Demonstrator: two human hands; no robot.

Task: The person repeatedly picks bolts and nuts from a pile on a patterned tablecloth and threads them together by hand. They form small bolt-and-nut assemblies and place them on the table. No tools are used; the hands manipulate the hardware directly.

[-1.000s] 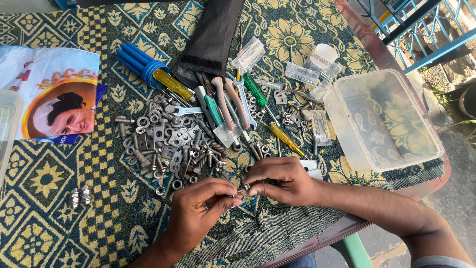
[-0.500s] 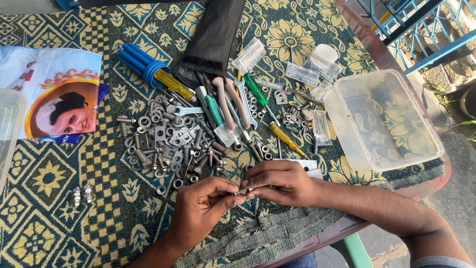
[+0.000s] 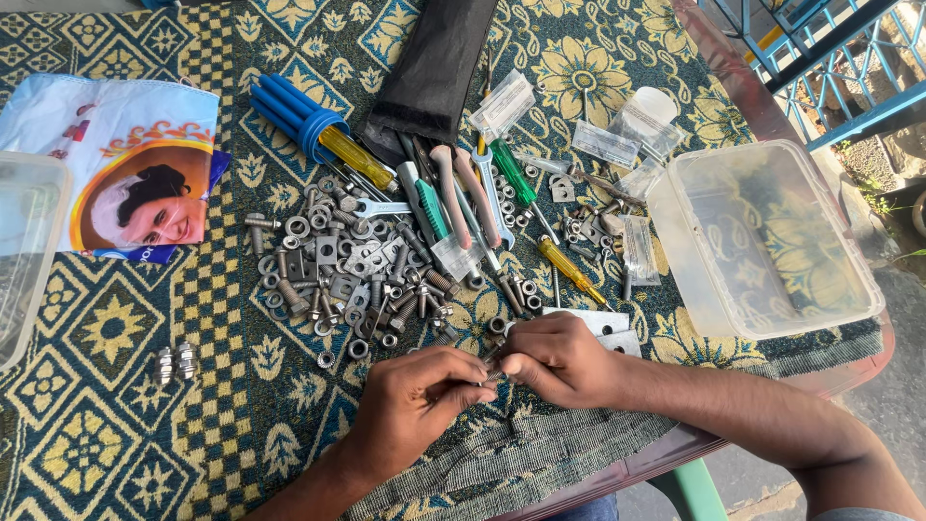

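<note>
My left hand (image 3: 415, 405) and my right hand (image 3: 559, 359) meet at the near edge of the table, fingertips pinched together on a small metal bolt (image 3: 494, 372). Just beyond them lies a heap of nuts, bolts and washers (image 3: 357, 275) on the patterned cloth (image 3: 116, 425). Pliers with pink grips (image 3: 463, 193), green and yellow screwdrivers (image 3: 516, 178) and a spanner lie behind the heap. A flat metal bracket (image 3: 603, 323) sits beside my right hand.
An empty clear plastic box (image 3: 762, 241) stands at the right. Another clear container (image 3: 24, 251) is at the left edge, next to a printed bag (image 3: 125, 164). A black pouch (image 3: 434, 68) and a blue-handled tool set (image 3: 289, 116) lie at the back. Two assembled bolts (image 3: 174, 363) rest at left.
Both hands stay together over the same spot; the fingers shift slightly on the small bolt. Nothing else on the table has moved.
</note>
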